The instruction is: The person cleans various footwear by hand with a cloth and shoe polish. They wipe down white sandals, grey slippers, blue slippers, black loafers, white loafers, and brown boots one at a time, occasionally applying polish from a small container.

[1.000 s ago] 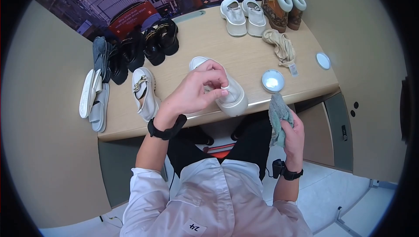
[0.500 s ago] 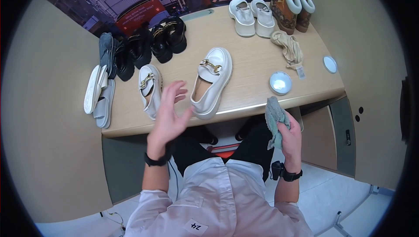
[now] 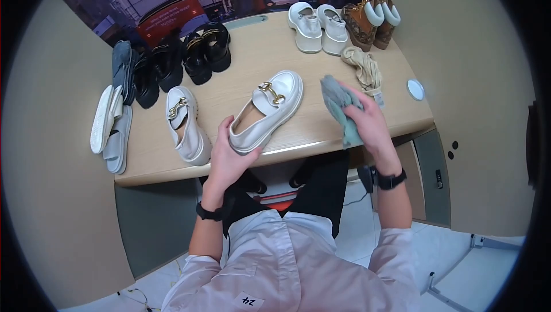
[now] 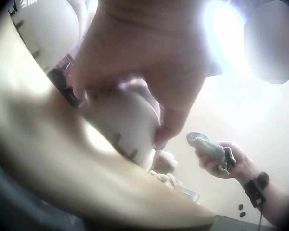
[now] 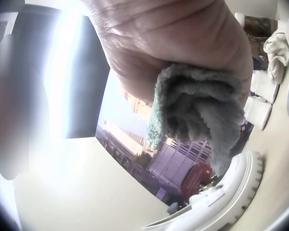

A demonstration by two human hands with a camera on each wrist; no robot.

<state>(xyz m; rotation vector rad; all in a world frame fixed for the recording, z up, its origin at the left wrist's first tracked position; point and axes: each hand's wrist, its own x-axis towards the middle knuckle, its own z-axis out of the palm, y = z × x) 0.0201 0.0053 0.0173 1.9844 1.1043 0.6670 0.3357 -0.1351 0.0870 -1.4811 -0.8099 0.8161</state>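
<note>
A white loafer with a gold buckle [image 3: 267, 108] stands on the wooden table [image 3: 321, 134] near its front edge, toe pointing away to the right. My left hand [image 3: 229, 160] grips its heel, thumb on one side and fingers on the other; the left wrist view shows the hand around the heel [image 4: 123, 120]. A crumpled green-grey cloth [image 3: 338, 105] is in my right hand [image 3: 370, 122], held above the table to the right of the loafer. The matching loafer [image 3: 186, 125] stands left of my left hand. In the right wrist view the cloth [image 5: 197, 106] hangs over the loafer [image 5: 231, 192].
Black shoes [image 3: 206, 53], blue-grey shoes [image 3: 121, 65] and light slippers [image 3: 106, 119] line the left. At the back right are white shoes [image 3: 307, 28] and brown boots [image 3: 364, 25], with a beige cloth [image 3: 364, 68] in front. A round white disc [image 3: 415, 89] lies near the right edge.
My left hand let go of the loafer, moved left, then took hold of its heel. The loafer has turned, its toe now away from me. My right hand has moved up and left with the cloth.
</note>
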